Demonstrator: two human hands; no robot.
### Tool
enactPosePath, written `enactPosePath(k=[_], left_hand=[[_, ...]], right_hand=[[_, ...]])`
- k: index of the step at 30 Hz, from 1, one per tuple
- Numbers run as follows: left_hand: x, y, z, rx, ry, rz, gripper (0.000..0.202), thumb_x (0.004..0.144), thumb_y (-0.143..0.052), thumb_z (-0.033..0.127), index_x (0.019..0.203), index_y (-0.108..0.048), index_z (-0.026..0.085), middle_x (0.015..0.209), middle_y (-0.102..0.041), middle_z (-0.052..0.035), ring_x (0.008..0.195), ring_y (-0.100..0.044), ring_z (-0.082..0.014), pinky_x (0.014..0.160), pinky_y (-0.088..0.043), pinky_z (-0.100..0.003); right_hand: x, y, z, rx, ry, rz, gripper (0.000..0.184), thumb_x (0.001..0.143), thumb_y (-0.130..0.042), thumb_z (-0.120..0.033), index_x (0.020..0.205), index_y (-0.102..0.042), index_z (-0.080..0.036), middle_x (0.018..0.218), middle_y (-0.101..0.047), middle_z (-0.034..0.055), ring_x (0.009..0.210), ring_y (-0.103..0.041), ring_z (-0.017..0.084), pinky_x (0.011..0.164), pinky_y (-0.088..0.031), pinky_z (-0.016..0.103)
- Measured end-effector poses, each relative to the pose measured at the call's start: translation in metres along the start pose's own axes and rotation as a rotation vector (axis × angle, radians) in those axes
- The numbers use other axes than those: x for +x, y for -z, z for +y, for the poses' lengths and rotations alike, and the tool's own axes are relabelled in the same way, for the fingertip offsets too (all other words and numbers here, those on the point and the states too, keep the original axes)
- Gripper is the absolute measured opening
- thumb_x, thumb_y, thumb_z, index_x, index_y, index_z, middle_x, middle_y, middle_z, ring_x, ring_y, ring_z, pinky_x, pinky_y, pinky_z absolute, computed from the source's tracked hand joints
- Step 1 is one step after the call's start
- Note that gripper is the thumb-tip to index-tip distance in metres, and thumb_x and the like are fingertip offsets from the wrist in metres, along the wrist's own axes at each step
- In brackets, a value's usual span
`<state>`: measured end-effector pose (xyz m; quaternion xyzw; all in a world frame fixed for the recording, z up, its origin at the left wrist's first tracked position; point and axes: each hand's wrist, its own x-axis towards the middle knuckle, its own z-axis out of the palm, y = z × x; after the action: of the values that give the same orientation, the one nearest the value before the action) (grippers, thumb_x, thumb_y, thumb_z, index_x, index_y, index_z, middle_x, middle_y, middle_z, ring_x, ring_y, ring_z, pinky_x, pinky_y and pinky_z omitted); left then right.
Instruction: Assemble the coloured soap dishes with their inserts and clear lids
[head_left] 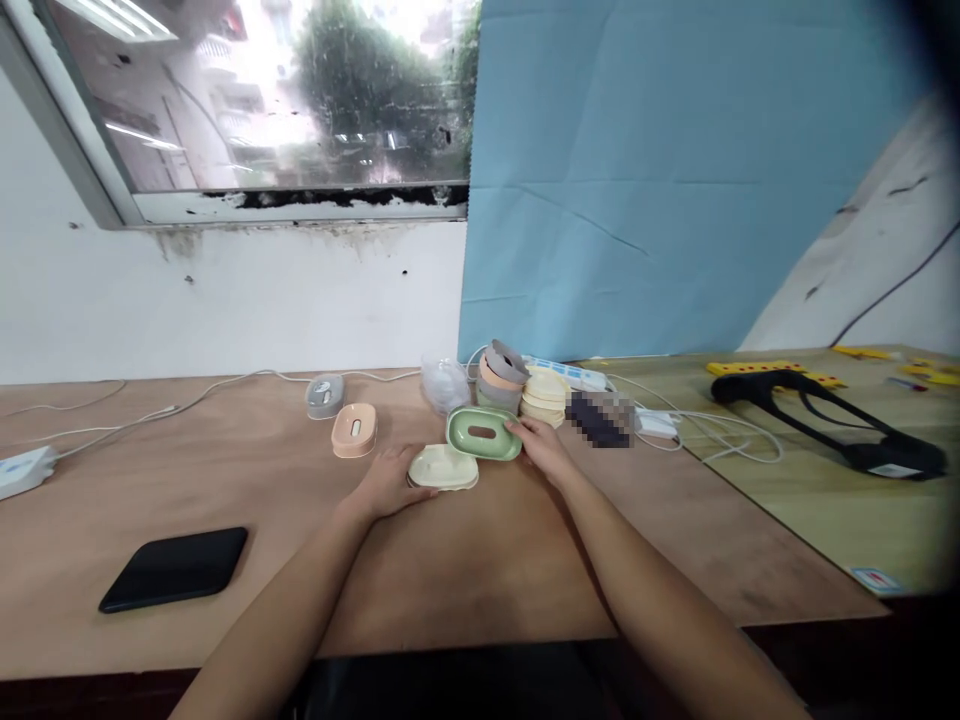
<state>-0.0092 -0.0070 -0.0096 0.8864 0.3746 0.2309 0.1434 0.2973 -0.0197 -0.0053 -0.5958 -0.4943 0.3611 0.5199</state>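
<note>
My left hand (388, 482) grips the left end of a cream oval soap dish tray (444, 470), its thumb along the near edge. The tray lies on or just above the table. In my right hand (544, 448) is a green oval soap dish (501, 446) with a slot in its bottom, pinched at its right end. This dish is tilted toward me, and its lower left edge overlaps the back right of the cream tray. Whether the two touch, I cannot tell. Behind the green dish stand a stack of grey, peach and green dishes (502, 372) and a pile of cream trays (546, 392).
Left of my hands sit a peach dish (354, 424) and a grey dish (325, 397). A clear plastic bag (444, 384) lies near the wall. A black phone (176, 568) rests front left. White cables, a power strip (574, 374) and a black frame-like object (825, 415) lie to the right.
</note>
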Motion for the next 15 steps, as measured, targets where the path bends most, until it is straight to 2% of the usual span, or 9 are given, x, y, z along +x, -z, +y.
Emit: enactPosePath(k=[2,5,7,10,12,15], left_hand=[[0.0,0.002,0.001,-0.002,0.024,-0.007,0.081,0.067,-0.067,0.064,0.133,-0.048,0.021,0.128,-0.057,-0.0126,0.117,-0.052,-0.0339,0.098,-0.04,-0.045],[0.0,0.006,0.005,-0.02,0.063,0.003,0.085,0.066,-0.065,0.068,0.135,-0.046,0.02,0.13,-0.056,-0.0131,0.118,-0.051,-0.034,0.098,-0.04,-0.044],[-0.001,0.01,0.008,-0.032,0.119,0.034,0.086,0.068,-0.061,0.07,0.136,-0.045,0.019,0.128,-0.058,-0.0136,0.116,-0.053,-0.0332,0.094,-0.042,-0.042],[-0.002,0.013,0.011,-0.04,0.253,0.099,0.076,0.077,-0.051,0.07,0.133,-0.049,0.019,0.106,-0.067,-0.0112,0.098,-0.062,-0.0286,0.081,-0.046,-0.036],[-0.001,0.014,0.011,-0.044,0.351,0.158,0.064,0.083,-0.044,0.067,0.125,-0.056,0.02,0.091,-0.069,-0.008,0.087,-0.064,-0.0254,0.074,-0.045,-0.033],[0.0,0.014,0.007,-0.062,0.46,0.233,0.057,0.09,-0.032,0.063,0.098,-0.068,0.019,0.081,-0.068,-0.0069,0.081,-0.063,-0.0233,0.069,-0.043,-0.031]], right_hand=[[0.004,0.002,0.006,-0.082,-0.037,0.019,0.042,0.072,-0.061,-0.058,0.078,-0.064,-0.016,0.045,-0.046,-0.0057,0.037,-0.038,0.009,0.034,-0.026,0.021],[0.009,0.01,0.012,-0.167,-0.023,0.132,0.043,0.074,-0.06,-0.055,0.087,-0.068,-0.014,0.05,-0.052,-0.0023,0.043,-0.046,0.012,0.039,-0.031,0.022],[0.011,0.016,0.014,-0.241,0.043,0.22,0.043,0.075,-0.059,-0.053,0.09,-0.07,-0.014,0.053,-0.055,-0.0003,0.049,-0.05,0.014,0.046,-0.036,0.024],[0.005,0.016,0.011,-0.354,0.209,0.299,0.043,0.079,-0.056,-0.053,0.093,-0.07,-0.015,0.053,-0.053,-0.0008,0.053,-0.049,0.015,0.053,-0.038,0.026],[-0.003,0.008,0.005,-0.374,0.323,0.27,0.045,0.081,-0.054,-0.054,0.099,-0.068,-0.016,0.057,-0.053,-0.001,0.055,-0.049,0.015,0.056,-0.039,0.026],[-0.021,-0.013,-0.007,-0.39,0.454,0.086,0.049,0.084,-0.053,-0.054,0.115,-0.062,-0.017,0.073,-0.06,0.0018,0.058,-0.051,0.014,0.058,-0.043,0.027]])
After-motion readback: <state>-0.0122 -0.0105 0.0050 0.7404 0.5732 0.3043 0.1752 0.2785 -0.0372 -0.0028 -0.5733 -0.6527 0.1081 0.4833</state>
